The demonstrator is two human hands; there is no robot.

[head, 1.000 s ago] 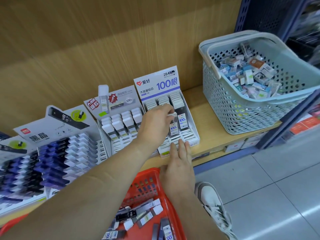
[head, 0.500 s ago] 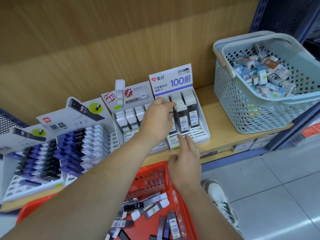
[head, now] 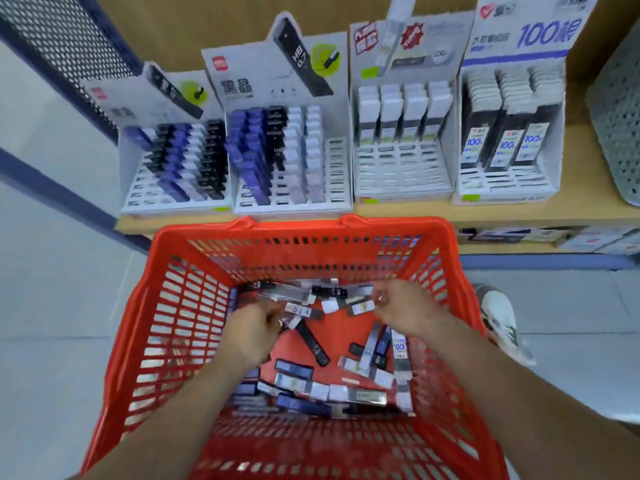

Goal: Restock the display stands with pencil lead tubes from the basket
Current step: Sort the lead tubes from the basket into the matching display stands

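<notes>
**Both hands down in the red basket**

A wooden shelf [head: 571, 211] ran across the top of the view. In front of it, lower, stood the red basket [head: 301, 226], its far rim just below the shelf edge.

Four display stands [head: 401, 178] sat side by side on the shelf. The two on the left held blue, black and white tubes. The third held a back row of white-capped tubes with bare slots in front. The rightmost stand [head: 512, 39], with "100" on its header, held three columns of dark tubes. A grey basket [head: 620, 116] showed at the right edge of the shelf.

The left hand [head: 252, 327] reached into the red basket, fingers curled down onto the loose pencil lead tubes [head: 311, 389] on its floor. Blur hid whether it gripped one. The right hand [head: 405, 310] was beside it, well apart, fingers bunched at the end of a white-capped tube [head: 362, 308]. Whether it pinched that tube could not be told.

A black tube [head: 315, 344] lay between the two hands.
</notes>
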